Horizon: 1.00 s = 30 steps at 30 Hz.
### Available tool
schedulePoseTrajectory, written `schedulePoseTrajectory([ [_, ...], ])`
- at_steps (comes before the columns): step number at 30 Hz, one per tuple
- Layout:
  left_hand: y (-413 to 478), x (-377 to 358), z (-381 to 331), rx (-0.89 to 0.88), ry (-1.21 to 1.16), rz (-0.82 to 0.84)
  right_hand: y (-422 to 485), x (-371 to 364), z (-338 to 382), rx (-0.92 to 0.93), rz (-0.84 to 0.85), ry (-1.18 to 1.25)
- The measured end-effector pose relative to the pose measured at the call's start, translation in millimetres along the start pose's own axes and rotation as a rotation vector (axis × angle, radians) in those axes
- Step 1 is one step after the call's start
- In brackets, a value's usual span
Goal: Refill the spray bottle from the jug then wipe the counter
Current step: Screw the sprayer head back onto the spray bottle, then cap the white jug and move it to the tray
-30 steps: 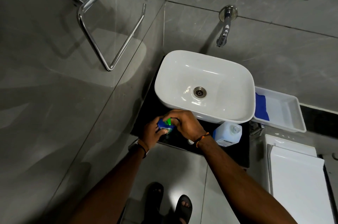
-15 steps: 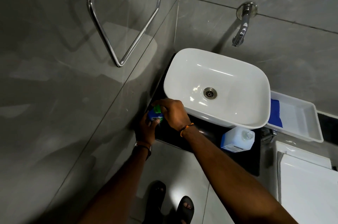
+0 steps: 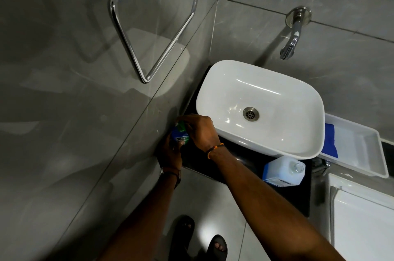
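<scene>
A small blue spray bottle [image 3: 178,136] with a green top stands at the left end of the black counter [image 3: 245,160], close to the grey wall. My left hand [image 3: 169,152] grips its body from below. My right hand [image 3: 199,130] covers the green top from the right, fingers closed around it. A translucent white jug [image 3: 282,171] with a blue label lies on its side on the counter at the front right of the basin, its round mouth showing no cap. A blue cloth [image 3: 330,140] lies in a white tray [image 3: 362,150] to the right.
A white basin [image 3: 260,107] fills most of the counter, under a wall tap [image 3: 291,45]. A chrome towel ring [image 3: 149,32] hangs on the left wall. A white toilet tank lid [image 3: 362,218] sits at the lower right. My sandalled feet stand on the floor tiles below.
Both hands with the spray bottle have shifted left along the counter toward the wall, and the view has swung left with them. The jug and cloth have stayed put.
</scene>
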<state>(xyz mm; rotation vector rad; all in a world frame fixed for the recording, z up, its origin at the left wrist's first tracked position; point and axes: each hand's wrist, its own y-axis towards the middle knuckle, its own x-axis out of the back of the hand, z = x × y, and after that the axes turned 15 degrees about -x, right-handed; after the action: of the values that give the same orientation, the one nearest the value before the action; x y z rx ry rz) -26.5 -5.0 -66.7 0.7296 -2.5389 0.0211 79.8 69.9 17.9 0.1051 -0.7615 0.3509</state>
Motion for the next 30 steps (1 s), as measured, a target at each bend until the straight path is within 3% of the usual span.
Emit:
schedulePoseTrajectory([
  [13,1.2,-4.2,4.9,0.037,0.030,-0.013,0.8,-13.3,-6.0,-0.042,-0.051,0.063],
  [23,-6.3,-2.6,10.9,0.068,-0.119,-0.027,-14.9,-12.3,-12.3,-0.122,-0.056,0.169],
  [27,-36.5,-0.5,14.6,0.126,-0.064,0.067,-68.0,-18.1,-34.8,-0.251,-0.199,0.370],
  [30,-73.3,-7.0,11.7,0.009,0.124,0.245,-125.3,-26.8,-67.9,-0.325,-0.226,0.340],
])
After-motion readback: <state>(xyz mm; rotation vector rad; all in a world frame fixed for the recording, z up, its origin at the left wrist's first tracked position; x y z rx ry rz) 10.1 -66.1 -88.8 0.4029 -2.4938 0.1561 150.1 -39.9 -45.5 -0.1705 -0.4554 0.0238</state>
